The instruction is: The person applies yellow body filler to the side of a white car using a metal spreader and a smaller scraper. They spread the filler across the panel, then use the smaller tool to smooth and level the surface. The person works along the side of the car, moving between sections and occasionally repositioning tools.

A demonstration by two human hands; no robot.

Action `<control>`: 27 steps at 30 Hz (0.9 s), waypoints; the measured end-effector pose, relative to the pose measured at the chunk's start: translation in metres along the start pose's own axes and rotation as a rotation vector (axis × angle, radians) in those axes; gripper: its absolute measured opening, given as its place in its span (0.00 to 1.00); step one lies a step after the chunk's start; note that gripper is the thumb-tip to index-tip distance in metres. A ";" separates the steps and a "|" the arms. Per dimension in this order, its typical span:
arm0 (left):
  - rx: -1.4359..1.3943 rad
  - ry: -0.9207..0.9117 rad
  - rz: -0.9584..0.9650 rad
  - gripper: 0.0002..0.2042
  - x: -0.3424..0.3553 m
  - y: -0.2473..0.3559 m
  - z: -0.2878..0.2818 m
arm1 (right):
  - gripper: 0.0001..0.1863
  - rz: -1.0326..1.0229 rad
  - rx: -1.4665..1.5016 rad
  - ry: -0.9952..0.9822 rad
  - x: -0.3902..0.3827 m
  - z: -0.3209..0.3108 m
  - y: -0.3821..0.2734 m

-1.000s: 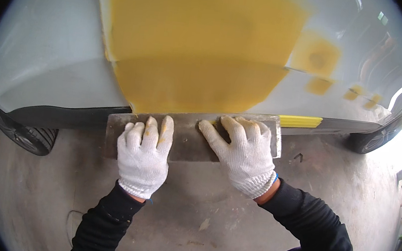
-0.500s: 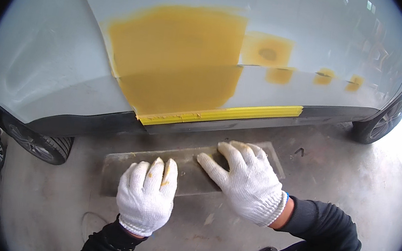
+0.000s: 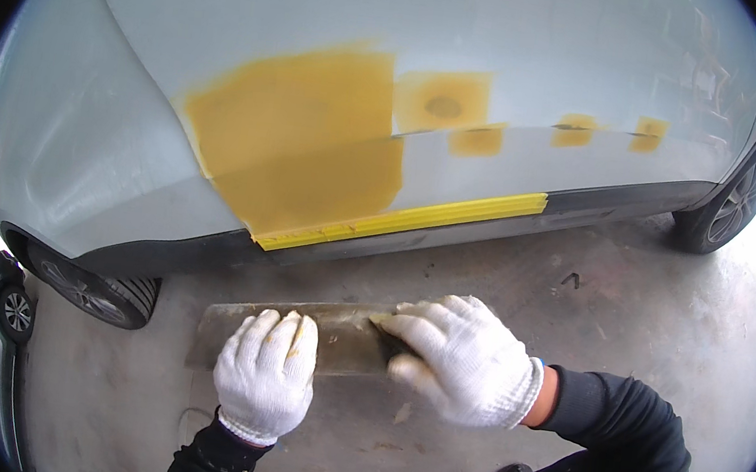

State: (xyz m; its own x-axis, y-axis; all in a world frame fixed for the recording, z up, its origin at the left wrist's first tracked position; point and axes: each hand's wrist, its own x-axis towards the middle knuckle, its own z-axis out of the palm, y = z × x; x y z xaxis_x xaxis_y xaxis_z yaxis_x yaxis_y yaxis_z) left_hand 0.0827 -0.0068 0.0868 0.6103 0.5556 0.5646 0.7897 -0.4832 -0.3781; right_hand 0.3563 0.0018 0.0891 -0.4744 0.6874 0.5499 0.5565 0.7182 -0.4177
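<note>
My left hand (image 3: 264,374), in a white cotton glove with yellowish marks on the fingers, grips a long, flat grey board (image 3: 232,331) held low over the floor. My right hand (image 3: 461,362), gloved alike, is closed at the board's right part, over a dark shape I cannot make out. Beyond the board is a white car's side (image 3: 550,32), with a large mustard-yellow patch (image 3: 295,143), a smaller patch (image 3: 445,95) with a grey spot, and several little patches to its right. Yellow tape (image 3: 437,210) runs along the lower door edge.
The car's wheels (image 3: 737,198) show at left and right, standing on a stained concrete floor (image 3: 573,324). Another car (image 3: 0,323) stands at the far left. My dark-sleeved arms come in from the lower edge.
Both hands and the board have moved down from the car's lower edge, uncovering the yellow tape. The right hand's fingers have shifted on the board. The view has swung, showing more of the car.
</note>
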 end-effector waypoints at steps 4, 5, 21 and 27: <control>-0.021 -0.013 0.046 0.26 -0.005 -0.005 -0.004 | 0.06 0.022 0.057 0.191 0.001 -0.029 0.027; -0.088 -0.005 0.000 0.24 -0.006 -0.006 -0.009 | 0.07 0.013 0.041 0.397 -0.001 -0.039 0.040; -2.015 0.176 -0.864 0.25 -0.049 0.033 -0.020 | 0.24 0.485 1.463 0.545 -0.010 -0.034 0.061; -2.056 0.287 -0.958 0.30 -0.038 0.026 -0.019 | 0.18 0.009 1.166 -0.161 -0.021 -0.035 0.047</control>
State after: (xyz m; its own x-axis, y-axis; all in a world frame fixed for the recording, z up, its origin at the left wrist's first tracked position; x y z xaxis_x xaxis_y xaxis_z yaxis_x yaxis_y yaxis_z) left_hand 0.0787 -0.0536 0.0697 0.0530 0.9807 0.1880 -0.4669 -0.1421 0.8728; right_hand 0.4165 0.0173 0.0828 -0.6008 0.6385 0.4810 -0.3605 0.3206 -0.8759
